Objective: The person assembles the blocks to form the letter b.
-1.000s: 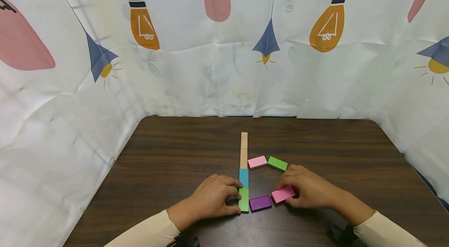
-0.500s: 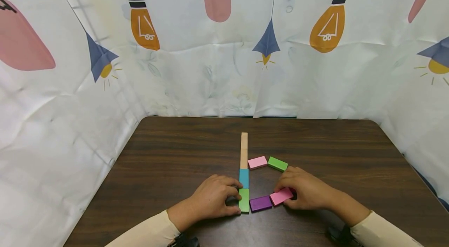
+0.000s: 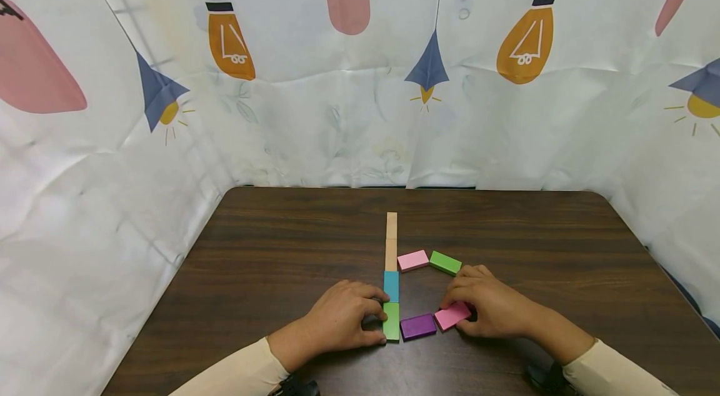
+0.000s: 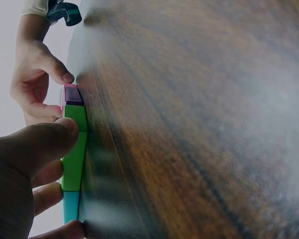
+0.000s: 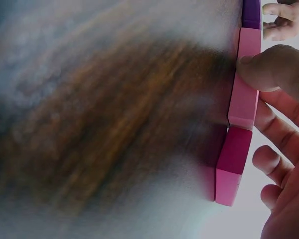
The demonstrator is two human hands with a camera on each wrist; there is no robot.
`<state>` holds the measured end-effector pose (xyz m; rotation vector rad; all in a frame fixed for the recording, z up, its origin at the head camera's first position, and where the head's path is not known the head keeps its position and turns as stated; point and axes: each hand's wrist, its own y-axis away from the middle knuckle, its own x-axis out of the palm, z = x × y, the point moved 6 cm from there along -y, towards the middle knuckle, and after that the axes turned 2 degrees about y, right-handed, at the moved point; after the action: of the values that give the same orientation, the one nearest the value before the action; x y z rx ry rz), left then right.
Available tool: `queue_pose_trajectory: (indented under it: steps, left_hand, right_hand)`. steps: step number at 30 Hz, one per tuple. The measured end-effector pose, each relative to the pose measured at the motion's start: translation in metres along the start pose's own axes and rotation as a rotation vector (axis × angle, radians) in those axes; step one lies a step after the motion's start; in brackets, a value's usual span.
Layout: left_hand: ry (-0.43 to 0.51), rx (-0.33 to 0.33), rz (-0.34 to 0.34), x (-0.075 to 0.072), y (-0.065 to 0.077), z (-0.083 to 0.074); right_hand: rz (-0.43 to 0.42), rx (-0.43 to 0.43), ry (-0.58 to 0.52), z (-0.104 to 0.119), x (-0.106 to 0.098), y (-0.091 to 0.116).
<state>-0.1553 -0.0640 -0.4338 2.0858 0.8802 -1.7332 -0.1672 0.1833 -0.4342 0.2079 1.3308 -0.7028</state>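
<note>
My right hand pinches a pink block, thumb on its near side. Its left end meets a purple block. Mostly hidden under that hand in the head view, a magenta block adjoins the pink block's other end. My left hand holds a light green block, with the thumb at its near end and the fingers along the left side. One fingertip reaches a blue block, which continues the straight row beyond the green one.
Two plain wooden blocks extend the row toward the back of the dark wood table. A light pink block and a darker green block form an arc right of the row. A patterned curtain hangs around the table.
The right hand has shifted slightly left and turned the pink block, bringing its end against the purple block. The left hand has stayed in place.
</note>
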Motion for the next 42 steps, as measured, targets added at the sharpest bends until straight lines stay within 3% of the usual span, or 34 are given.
queue_pose_trajectory:
  steps: [12, 26, 32, 42]
  left_hand:
    - [0.001, 0.004, 0.005, 0.0, -0.002, 0.0]
    - [-0.007, 0.014, -0.009, -0.002, -0.002, -0.001]
    - [-0.026, 0.01, 0.024, -0.003, -0.001, -0.003]
    - [-0.124, 0.074, 0.013, -0.002, 0.003, -0.008]
  right_hand:
    - [0.015, 0.013, -0.001, 0.001, -0.001, 0.001]
    - [-0.029, -0.008, 0.0, 0.004, -0.011, -0.001]
    - [-0.069, 0.021, -0.004, 0.001, -0.022, 0.006]
    - [-0.119, 0.095, 0.044, -0.013, -0.034, 0.028]
